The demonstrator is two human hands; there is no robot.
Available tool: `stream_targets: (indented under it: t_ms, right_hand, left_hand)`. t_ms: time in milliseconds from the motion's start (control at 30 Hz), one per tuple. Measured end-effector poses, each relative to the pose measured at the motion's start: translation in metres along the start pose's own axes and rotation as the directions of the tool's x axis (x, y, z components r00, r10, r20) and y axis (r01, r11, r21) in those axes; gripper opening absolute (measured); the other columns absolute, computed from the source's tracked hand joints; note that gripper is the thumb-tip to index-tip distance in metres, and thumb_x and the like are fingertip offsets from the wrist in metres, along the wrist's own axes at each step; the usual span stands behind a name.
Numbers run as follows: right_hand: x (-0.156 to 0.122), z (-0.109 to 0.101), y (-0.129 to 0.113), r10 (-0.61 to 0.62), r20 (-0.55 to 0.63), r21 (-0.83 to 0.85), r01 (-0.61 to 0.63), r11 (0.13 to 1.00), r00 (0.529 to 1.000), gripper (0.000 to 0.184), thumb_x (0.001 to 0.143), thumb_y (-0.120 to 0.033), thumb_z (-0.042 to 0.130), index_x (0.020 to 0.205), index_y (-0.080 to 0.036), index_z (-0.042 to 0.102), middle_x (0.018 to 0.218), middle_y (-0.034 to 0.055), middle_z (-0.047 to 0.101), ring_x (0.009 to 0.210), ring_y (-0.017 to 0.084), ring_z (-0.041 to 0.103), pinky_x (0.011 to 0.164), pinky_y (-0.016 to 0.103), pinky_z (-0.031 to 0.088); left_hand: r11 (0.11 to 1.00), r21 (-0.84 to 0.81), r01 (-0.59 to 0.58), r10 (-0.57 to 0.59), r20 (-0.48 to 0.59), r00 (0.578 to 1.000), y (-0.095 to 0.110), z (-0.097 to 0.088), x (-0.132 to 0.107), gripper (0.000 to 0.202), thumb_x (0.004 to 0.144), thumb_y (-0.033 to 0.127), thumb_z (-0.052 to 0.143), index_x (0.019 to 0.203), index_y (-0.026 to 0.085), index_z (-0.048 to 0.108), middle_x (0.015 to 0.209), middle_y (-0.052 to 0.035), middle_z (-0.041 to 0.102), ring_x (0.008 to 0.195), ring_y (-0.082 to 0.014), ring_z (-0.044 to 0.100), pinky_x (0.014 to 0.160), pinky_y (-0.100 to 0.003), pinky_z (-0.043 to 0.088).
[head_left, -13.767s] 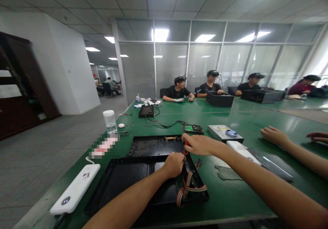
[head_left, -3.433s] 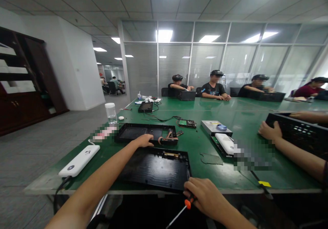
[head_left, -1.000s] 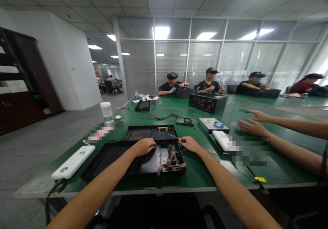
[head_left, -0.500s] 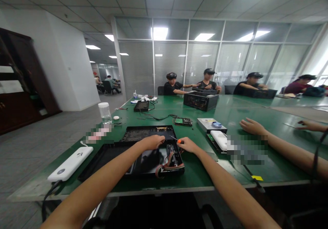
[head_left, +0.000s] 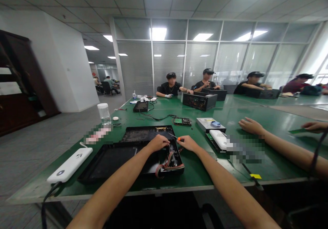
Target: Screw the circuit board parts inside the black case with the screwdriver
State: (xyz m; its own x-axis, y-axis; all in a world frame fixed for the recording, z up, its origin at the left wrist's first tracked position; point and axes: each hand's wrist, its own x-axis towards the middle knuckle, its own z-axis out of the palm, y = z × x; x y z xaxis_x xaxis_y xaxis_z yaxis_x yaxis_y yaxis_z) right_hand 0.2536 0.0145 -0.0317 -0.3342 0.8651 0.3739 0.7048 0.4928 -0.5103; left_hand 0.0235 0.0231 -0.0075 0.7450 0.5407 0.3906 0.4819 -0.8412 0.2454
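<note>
My right hand (head_left: 189, 143) is closed around a screwdriver (head_left: 179, 139) with an orange handle. Its thin shaft points left above the far edge of an open black case (head_left: 107, 160). My left hand (head_left: 159, 142) is over the case's right half, fingers curled together near a metal bracket (head_left: 173, 154); what they pinch, if anything, is hidden. Striped ribbon wires (head_left: 164, 170) loop over the case's front right corner. Behind it lies a second shallow black panel (head_left: 135, 134), carrying a small brass-coloured part (head_left: 161, 129).
Right of the case are a metal drive (head_left: 205, 124) and a white device (head_left: 218, 139). A power bank (head_left: 70, 165) and clear jar (head_left: 104, 114) stand left. A circuit board (head_left: 182, 121) lies behind. A neighbour's hand (head_left: 251, 125) rests on the table at right; co-workers sit opposite.
My left hand has shifted right, towards the bracket. The screwdriver's shaft now tilts higher at its tip. At far right, a neighbour's hand now shows a green strip.
</note>
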Motion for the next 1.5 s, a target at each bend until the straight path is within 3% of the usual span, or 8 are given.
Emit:
stream_targets:
  t_ms: [300,467,533,767,900,1067,1267,1500]
  right_hand:
    - [0.001,-0.009,0.004,0.026,-0.047,-0.012,-0.026,1.0,0.999,0.024,0.072,-0.038,0.048,0.068,-0.016,0.057,0.063,-0.0003,0.056,0.059,0.012,0.047,0.055,0.022,0.034]
    - [0.004,-0.023,0.022,0.321,-0.102,0.162,-0.302,0.939,0.942,0.024,0.066,-0.025,0.053,0.088,-0.017,0.048,0.07,-0.0006,0.053,0.057,0.01,0.047,0.052,0.021,0.037]
    - [0.005,-0.031,0.026,0.36,-0.111,0.266,-0.321,0.909,0.926,0.026,0.067,-0.023,0.05,0.091,-0.017,0.045,0.066,-0.0022,0.051,0.052,0.009,0.046,0.049,0.02,0.037]
    - [0.001,-0.055,0.009,0.284,-0.194,0.472,-0.164,0.866,0.939,0.04,0.073,-0.05,0.044,0.096,-0.017,0.043,0.052,-0.0053,0.049,0.034,0.007,0.036,0.033,0.019,0.025]
    - [-0.002,-0.058,0.002,0.201,-0.242,0.396,-0.093,0.913,0.949,0.034,0.068,-0.051,0.051,0.077,-0.019,0.044,0.045,-0.0075,0.038,0.037,0.007,0.035,0.036,0.019,0.026]
    - [-0.003,-0.058,-0.003,0.168,-0.279,0.463,-0.02,0.886,0.945,0.03,0.073,-0.049,0.043,0.078,-0.019,0.044,0.048,-0.0069,0.03,0.039,0.008,0.03,0.037,0.02,0.024]
    - [-0.002,-0.044,-0.017,0.061,-0.305,0.241,0.015,0.971,0.95,0.024,0.067,-0.041,0.05,0.07,-0.017,0.05,0.062,-0.0007,0.049,0.057,0.012,0.045,0.055,0.024,0.037]
    - [-0.005,-0.045,-0.02,0.024,-0.347,0.099,0.011,0.995,0.938,0.019,0.068,-0.036,0.049,0.069,-0.017,0.051,0.062,0.0004,0.053,0.056,0.013,0.047,0.056,0.023,0.037]
  left_hand:
    - [0.999,0.036,-0.034,0.032,0.046,0.998,0.004,-0.001,0.0,0.019,0.076,0.017,0.05,0.085,0.015,0.067,0.083,-0.0031,0.066,0.078,-0.012,0.059,0.076,-0.019,0.04]
    - [0.999,0.04,0.0,-0.002,0.055,0.998,0.007,-0.003,-0.002,0.018,0.073,0.016,0.051,0.084,0.015,0.065,0.081,-0.0024,0.065,0.074,-0.012,0.057,0.074,-0.02,0.04]
    - [0.999,0.038,0.009,-0.011,0.044,0.999,0.008,-0.003,-0.002,0.018,0.073,0.016,0.05,0.086,0.015,0.063,0.08,-0.0021,0.064,0.071,-0.0116,0.056,0.071,-0.02,0.041]
    - [0.999,0.032,0.032,-0.034,0.05,0.998,0.014,-0.005,-0.004,0.018,0.073,0.016,0.051,0.088,0.015,0.059,0.081,-0.0026,0.061,0.072,-0.0119,0.055,0.069,-0.02,0.04]
    - [0.997,0.017,0.08,-0.081,0.053,0.995,0.014,-0.005,-0.003,0.016,0.071,0.013,0.05,0.083,0.014,0.059,0.076,-0.0014,0.06,0.066,-0.0105,0.054,0.065,-0.019,0.04]
    - [0.994,0.001,0.113,-0.113,0.07,0.991,0.014,-0.006,-0.001,0.016,0.07,0.013,0.051,0.083,0.014,0.06,0.072,-0.0004,0.061,0.064,-0.0099,0.054,0.062,-0.018,0.04]
    - [0.992,0.018,0.129,-0.13,0.089,0.988,0.015,-0.006,0.0,0.016,0.071,0.015,0.051,0.084,0.014,0.061,0.071,-0.0002,0.061,0.062,-0.01,0.054,0.058,-0.017,0.039]
    - [0.991,0.004,0.137,-0.137,0.101,0.985,0.015,-0.007,-0.001,0.018,0.07,0.014,0.052,0.085,0.015,0.062,0.071,-0.0002,0.062,0.062,-0.0099,0.054,0.06,-0.017,0.039]
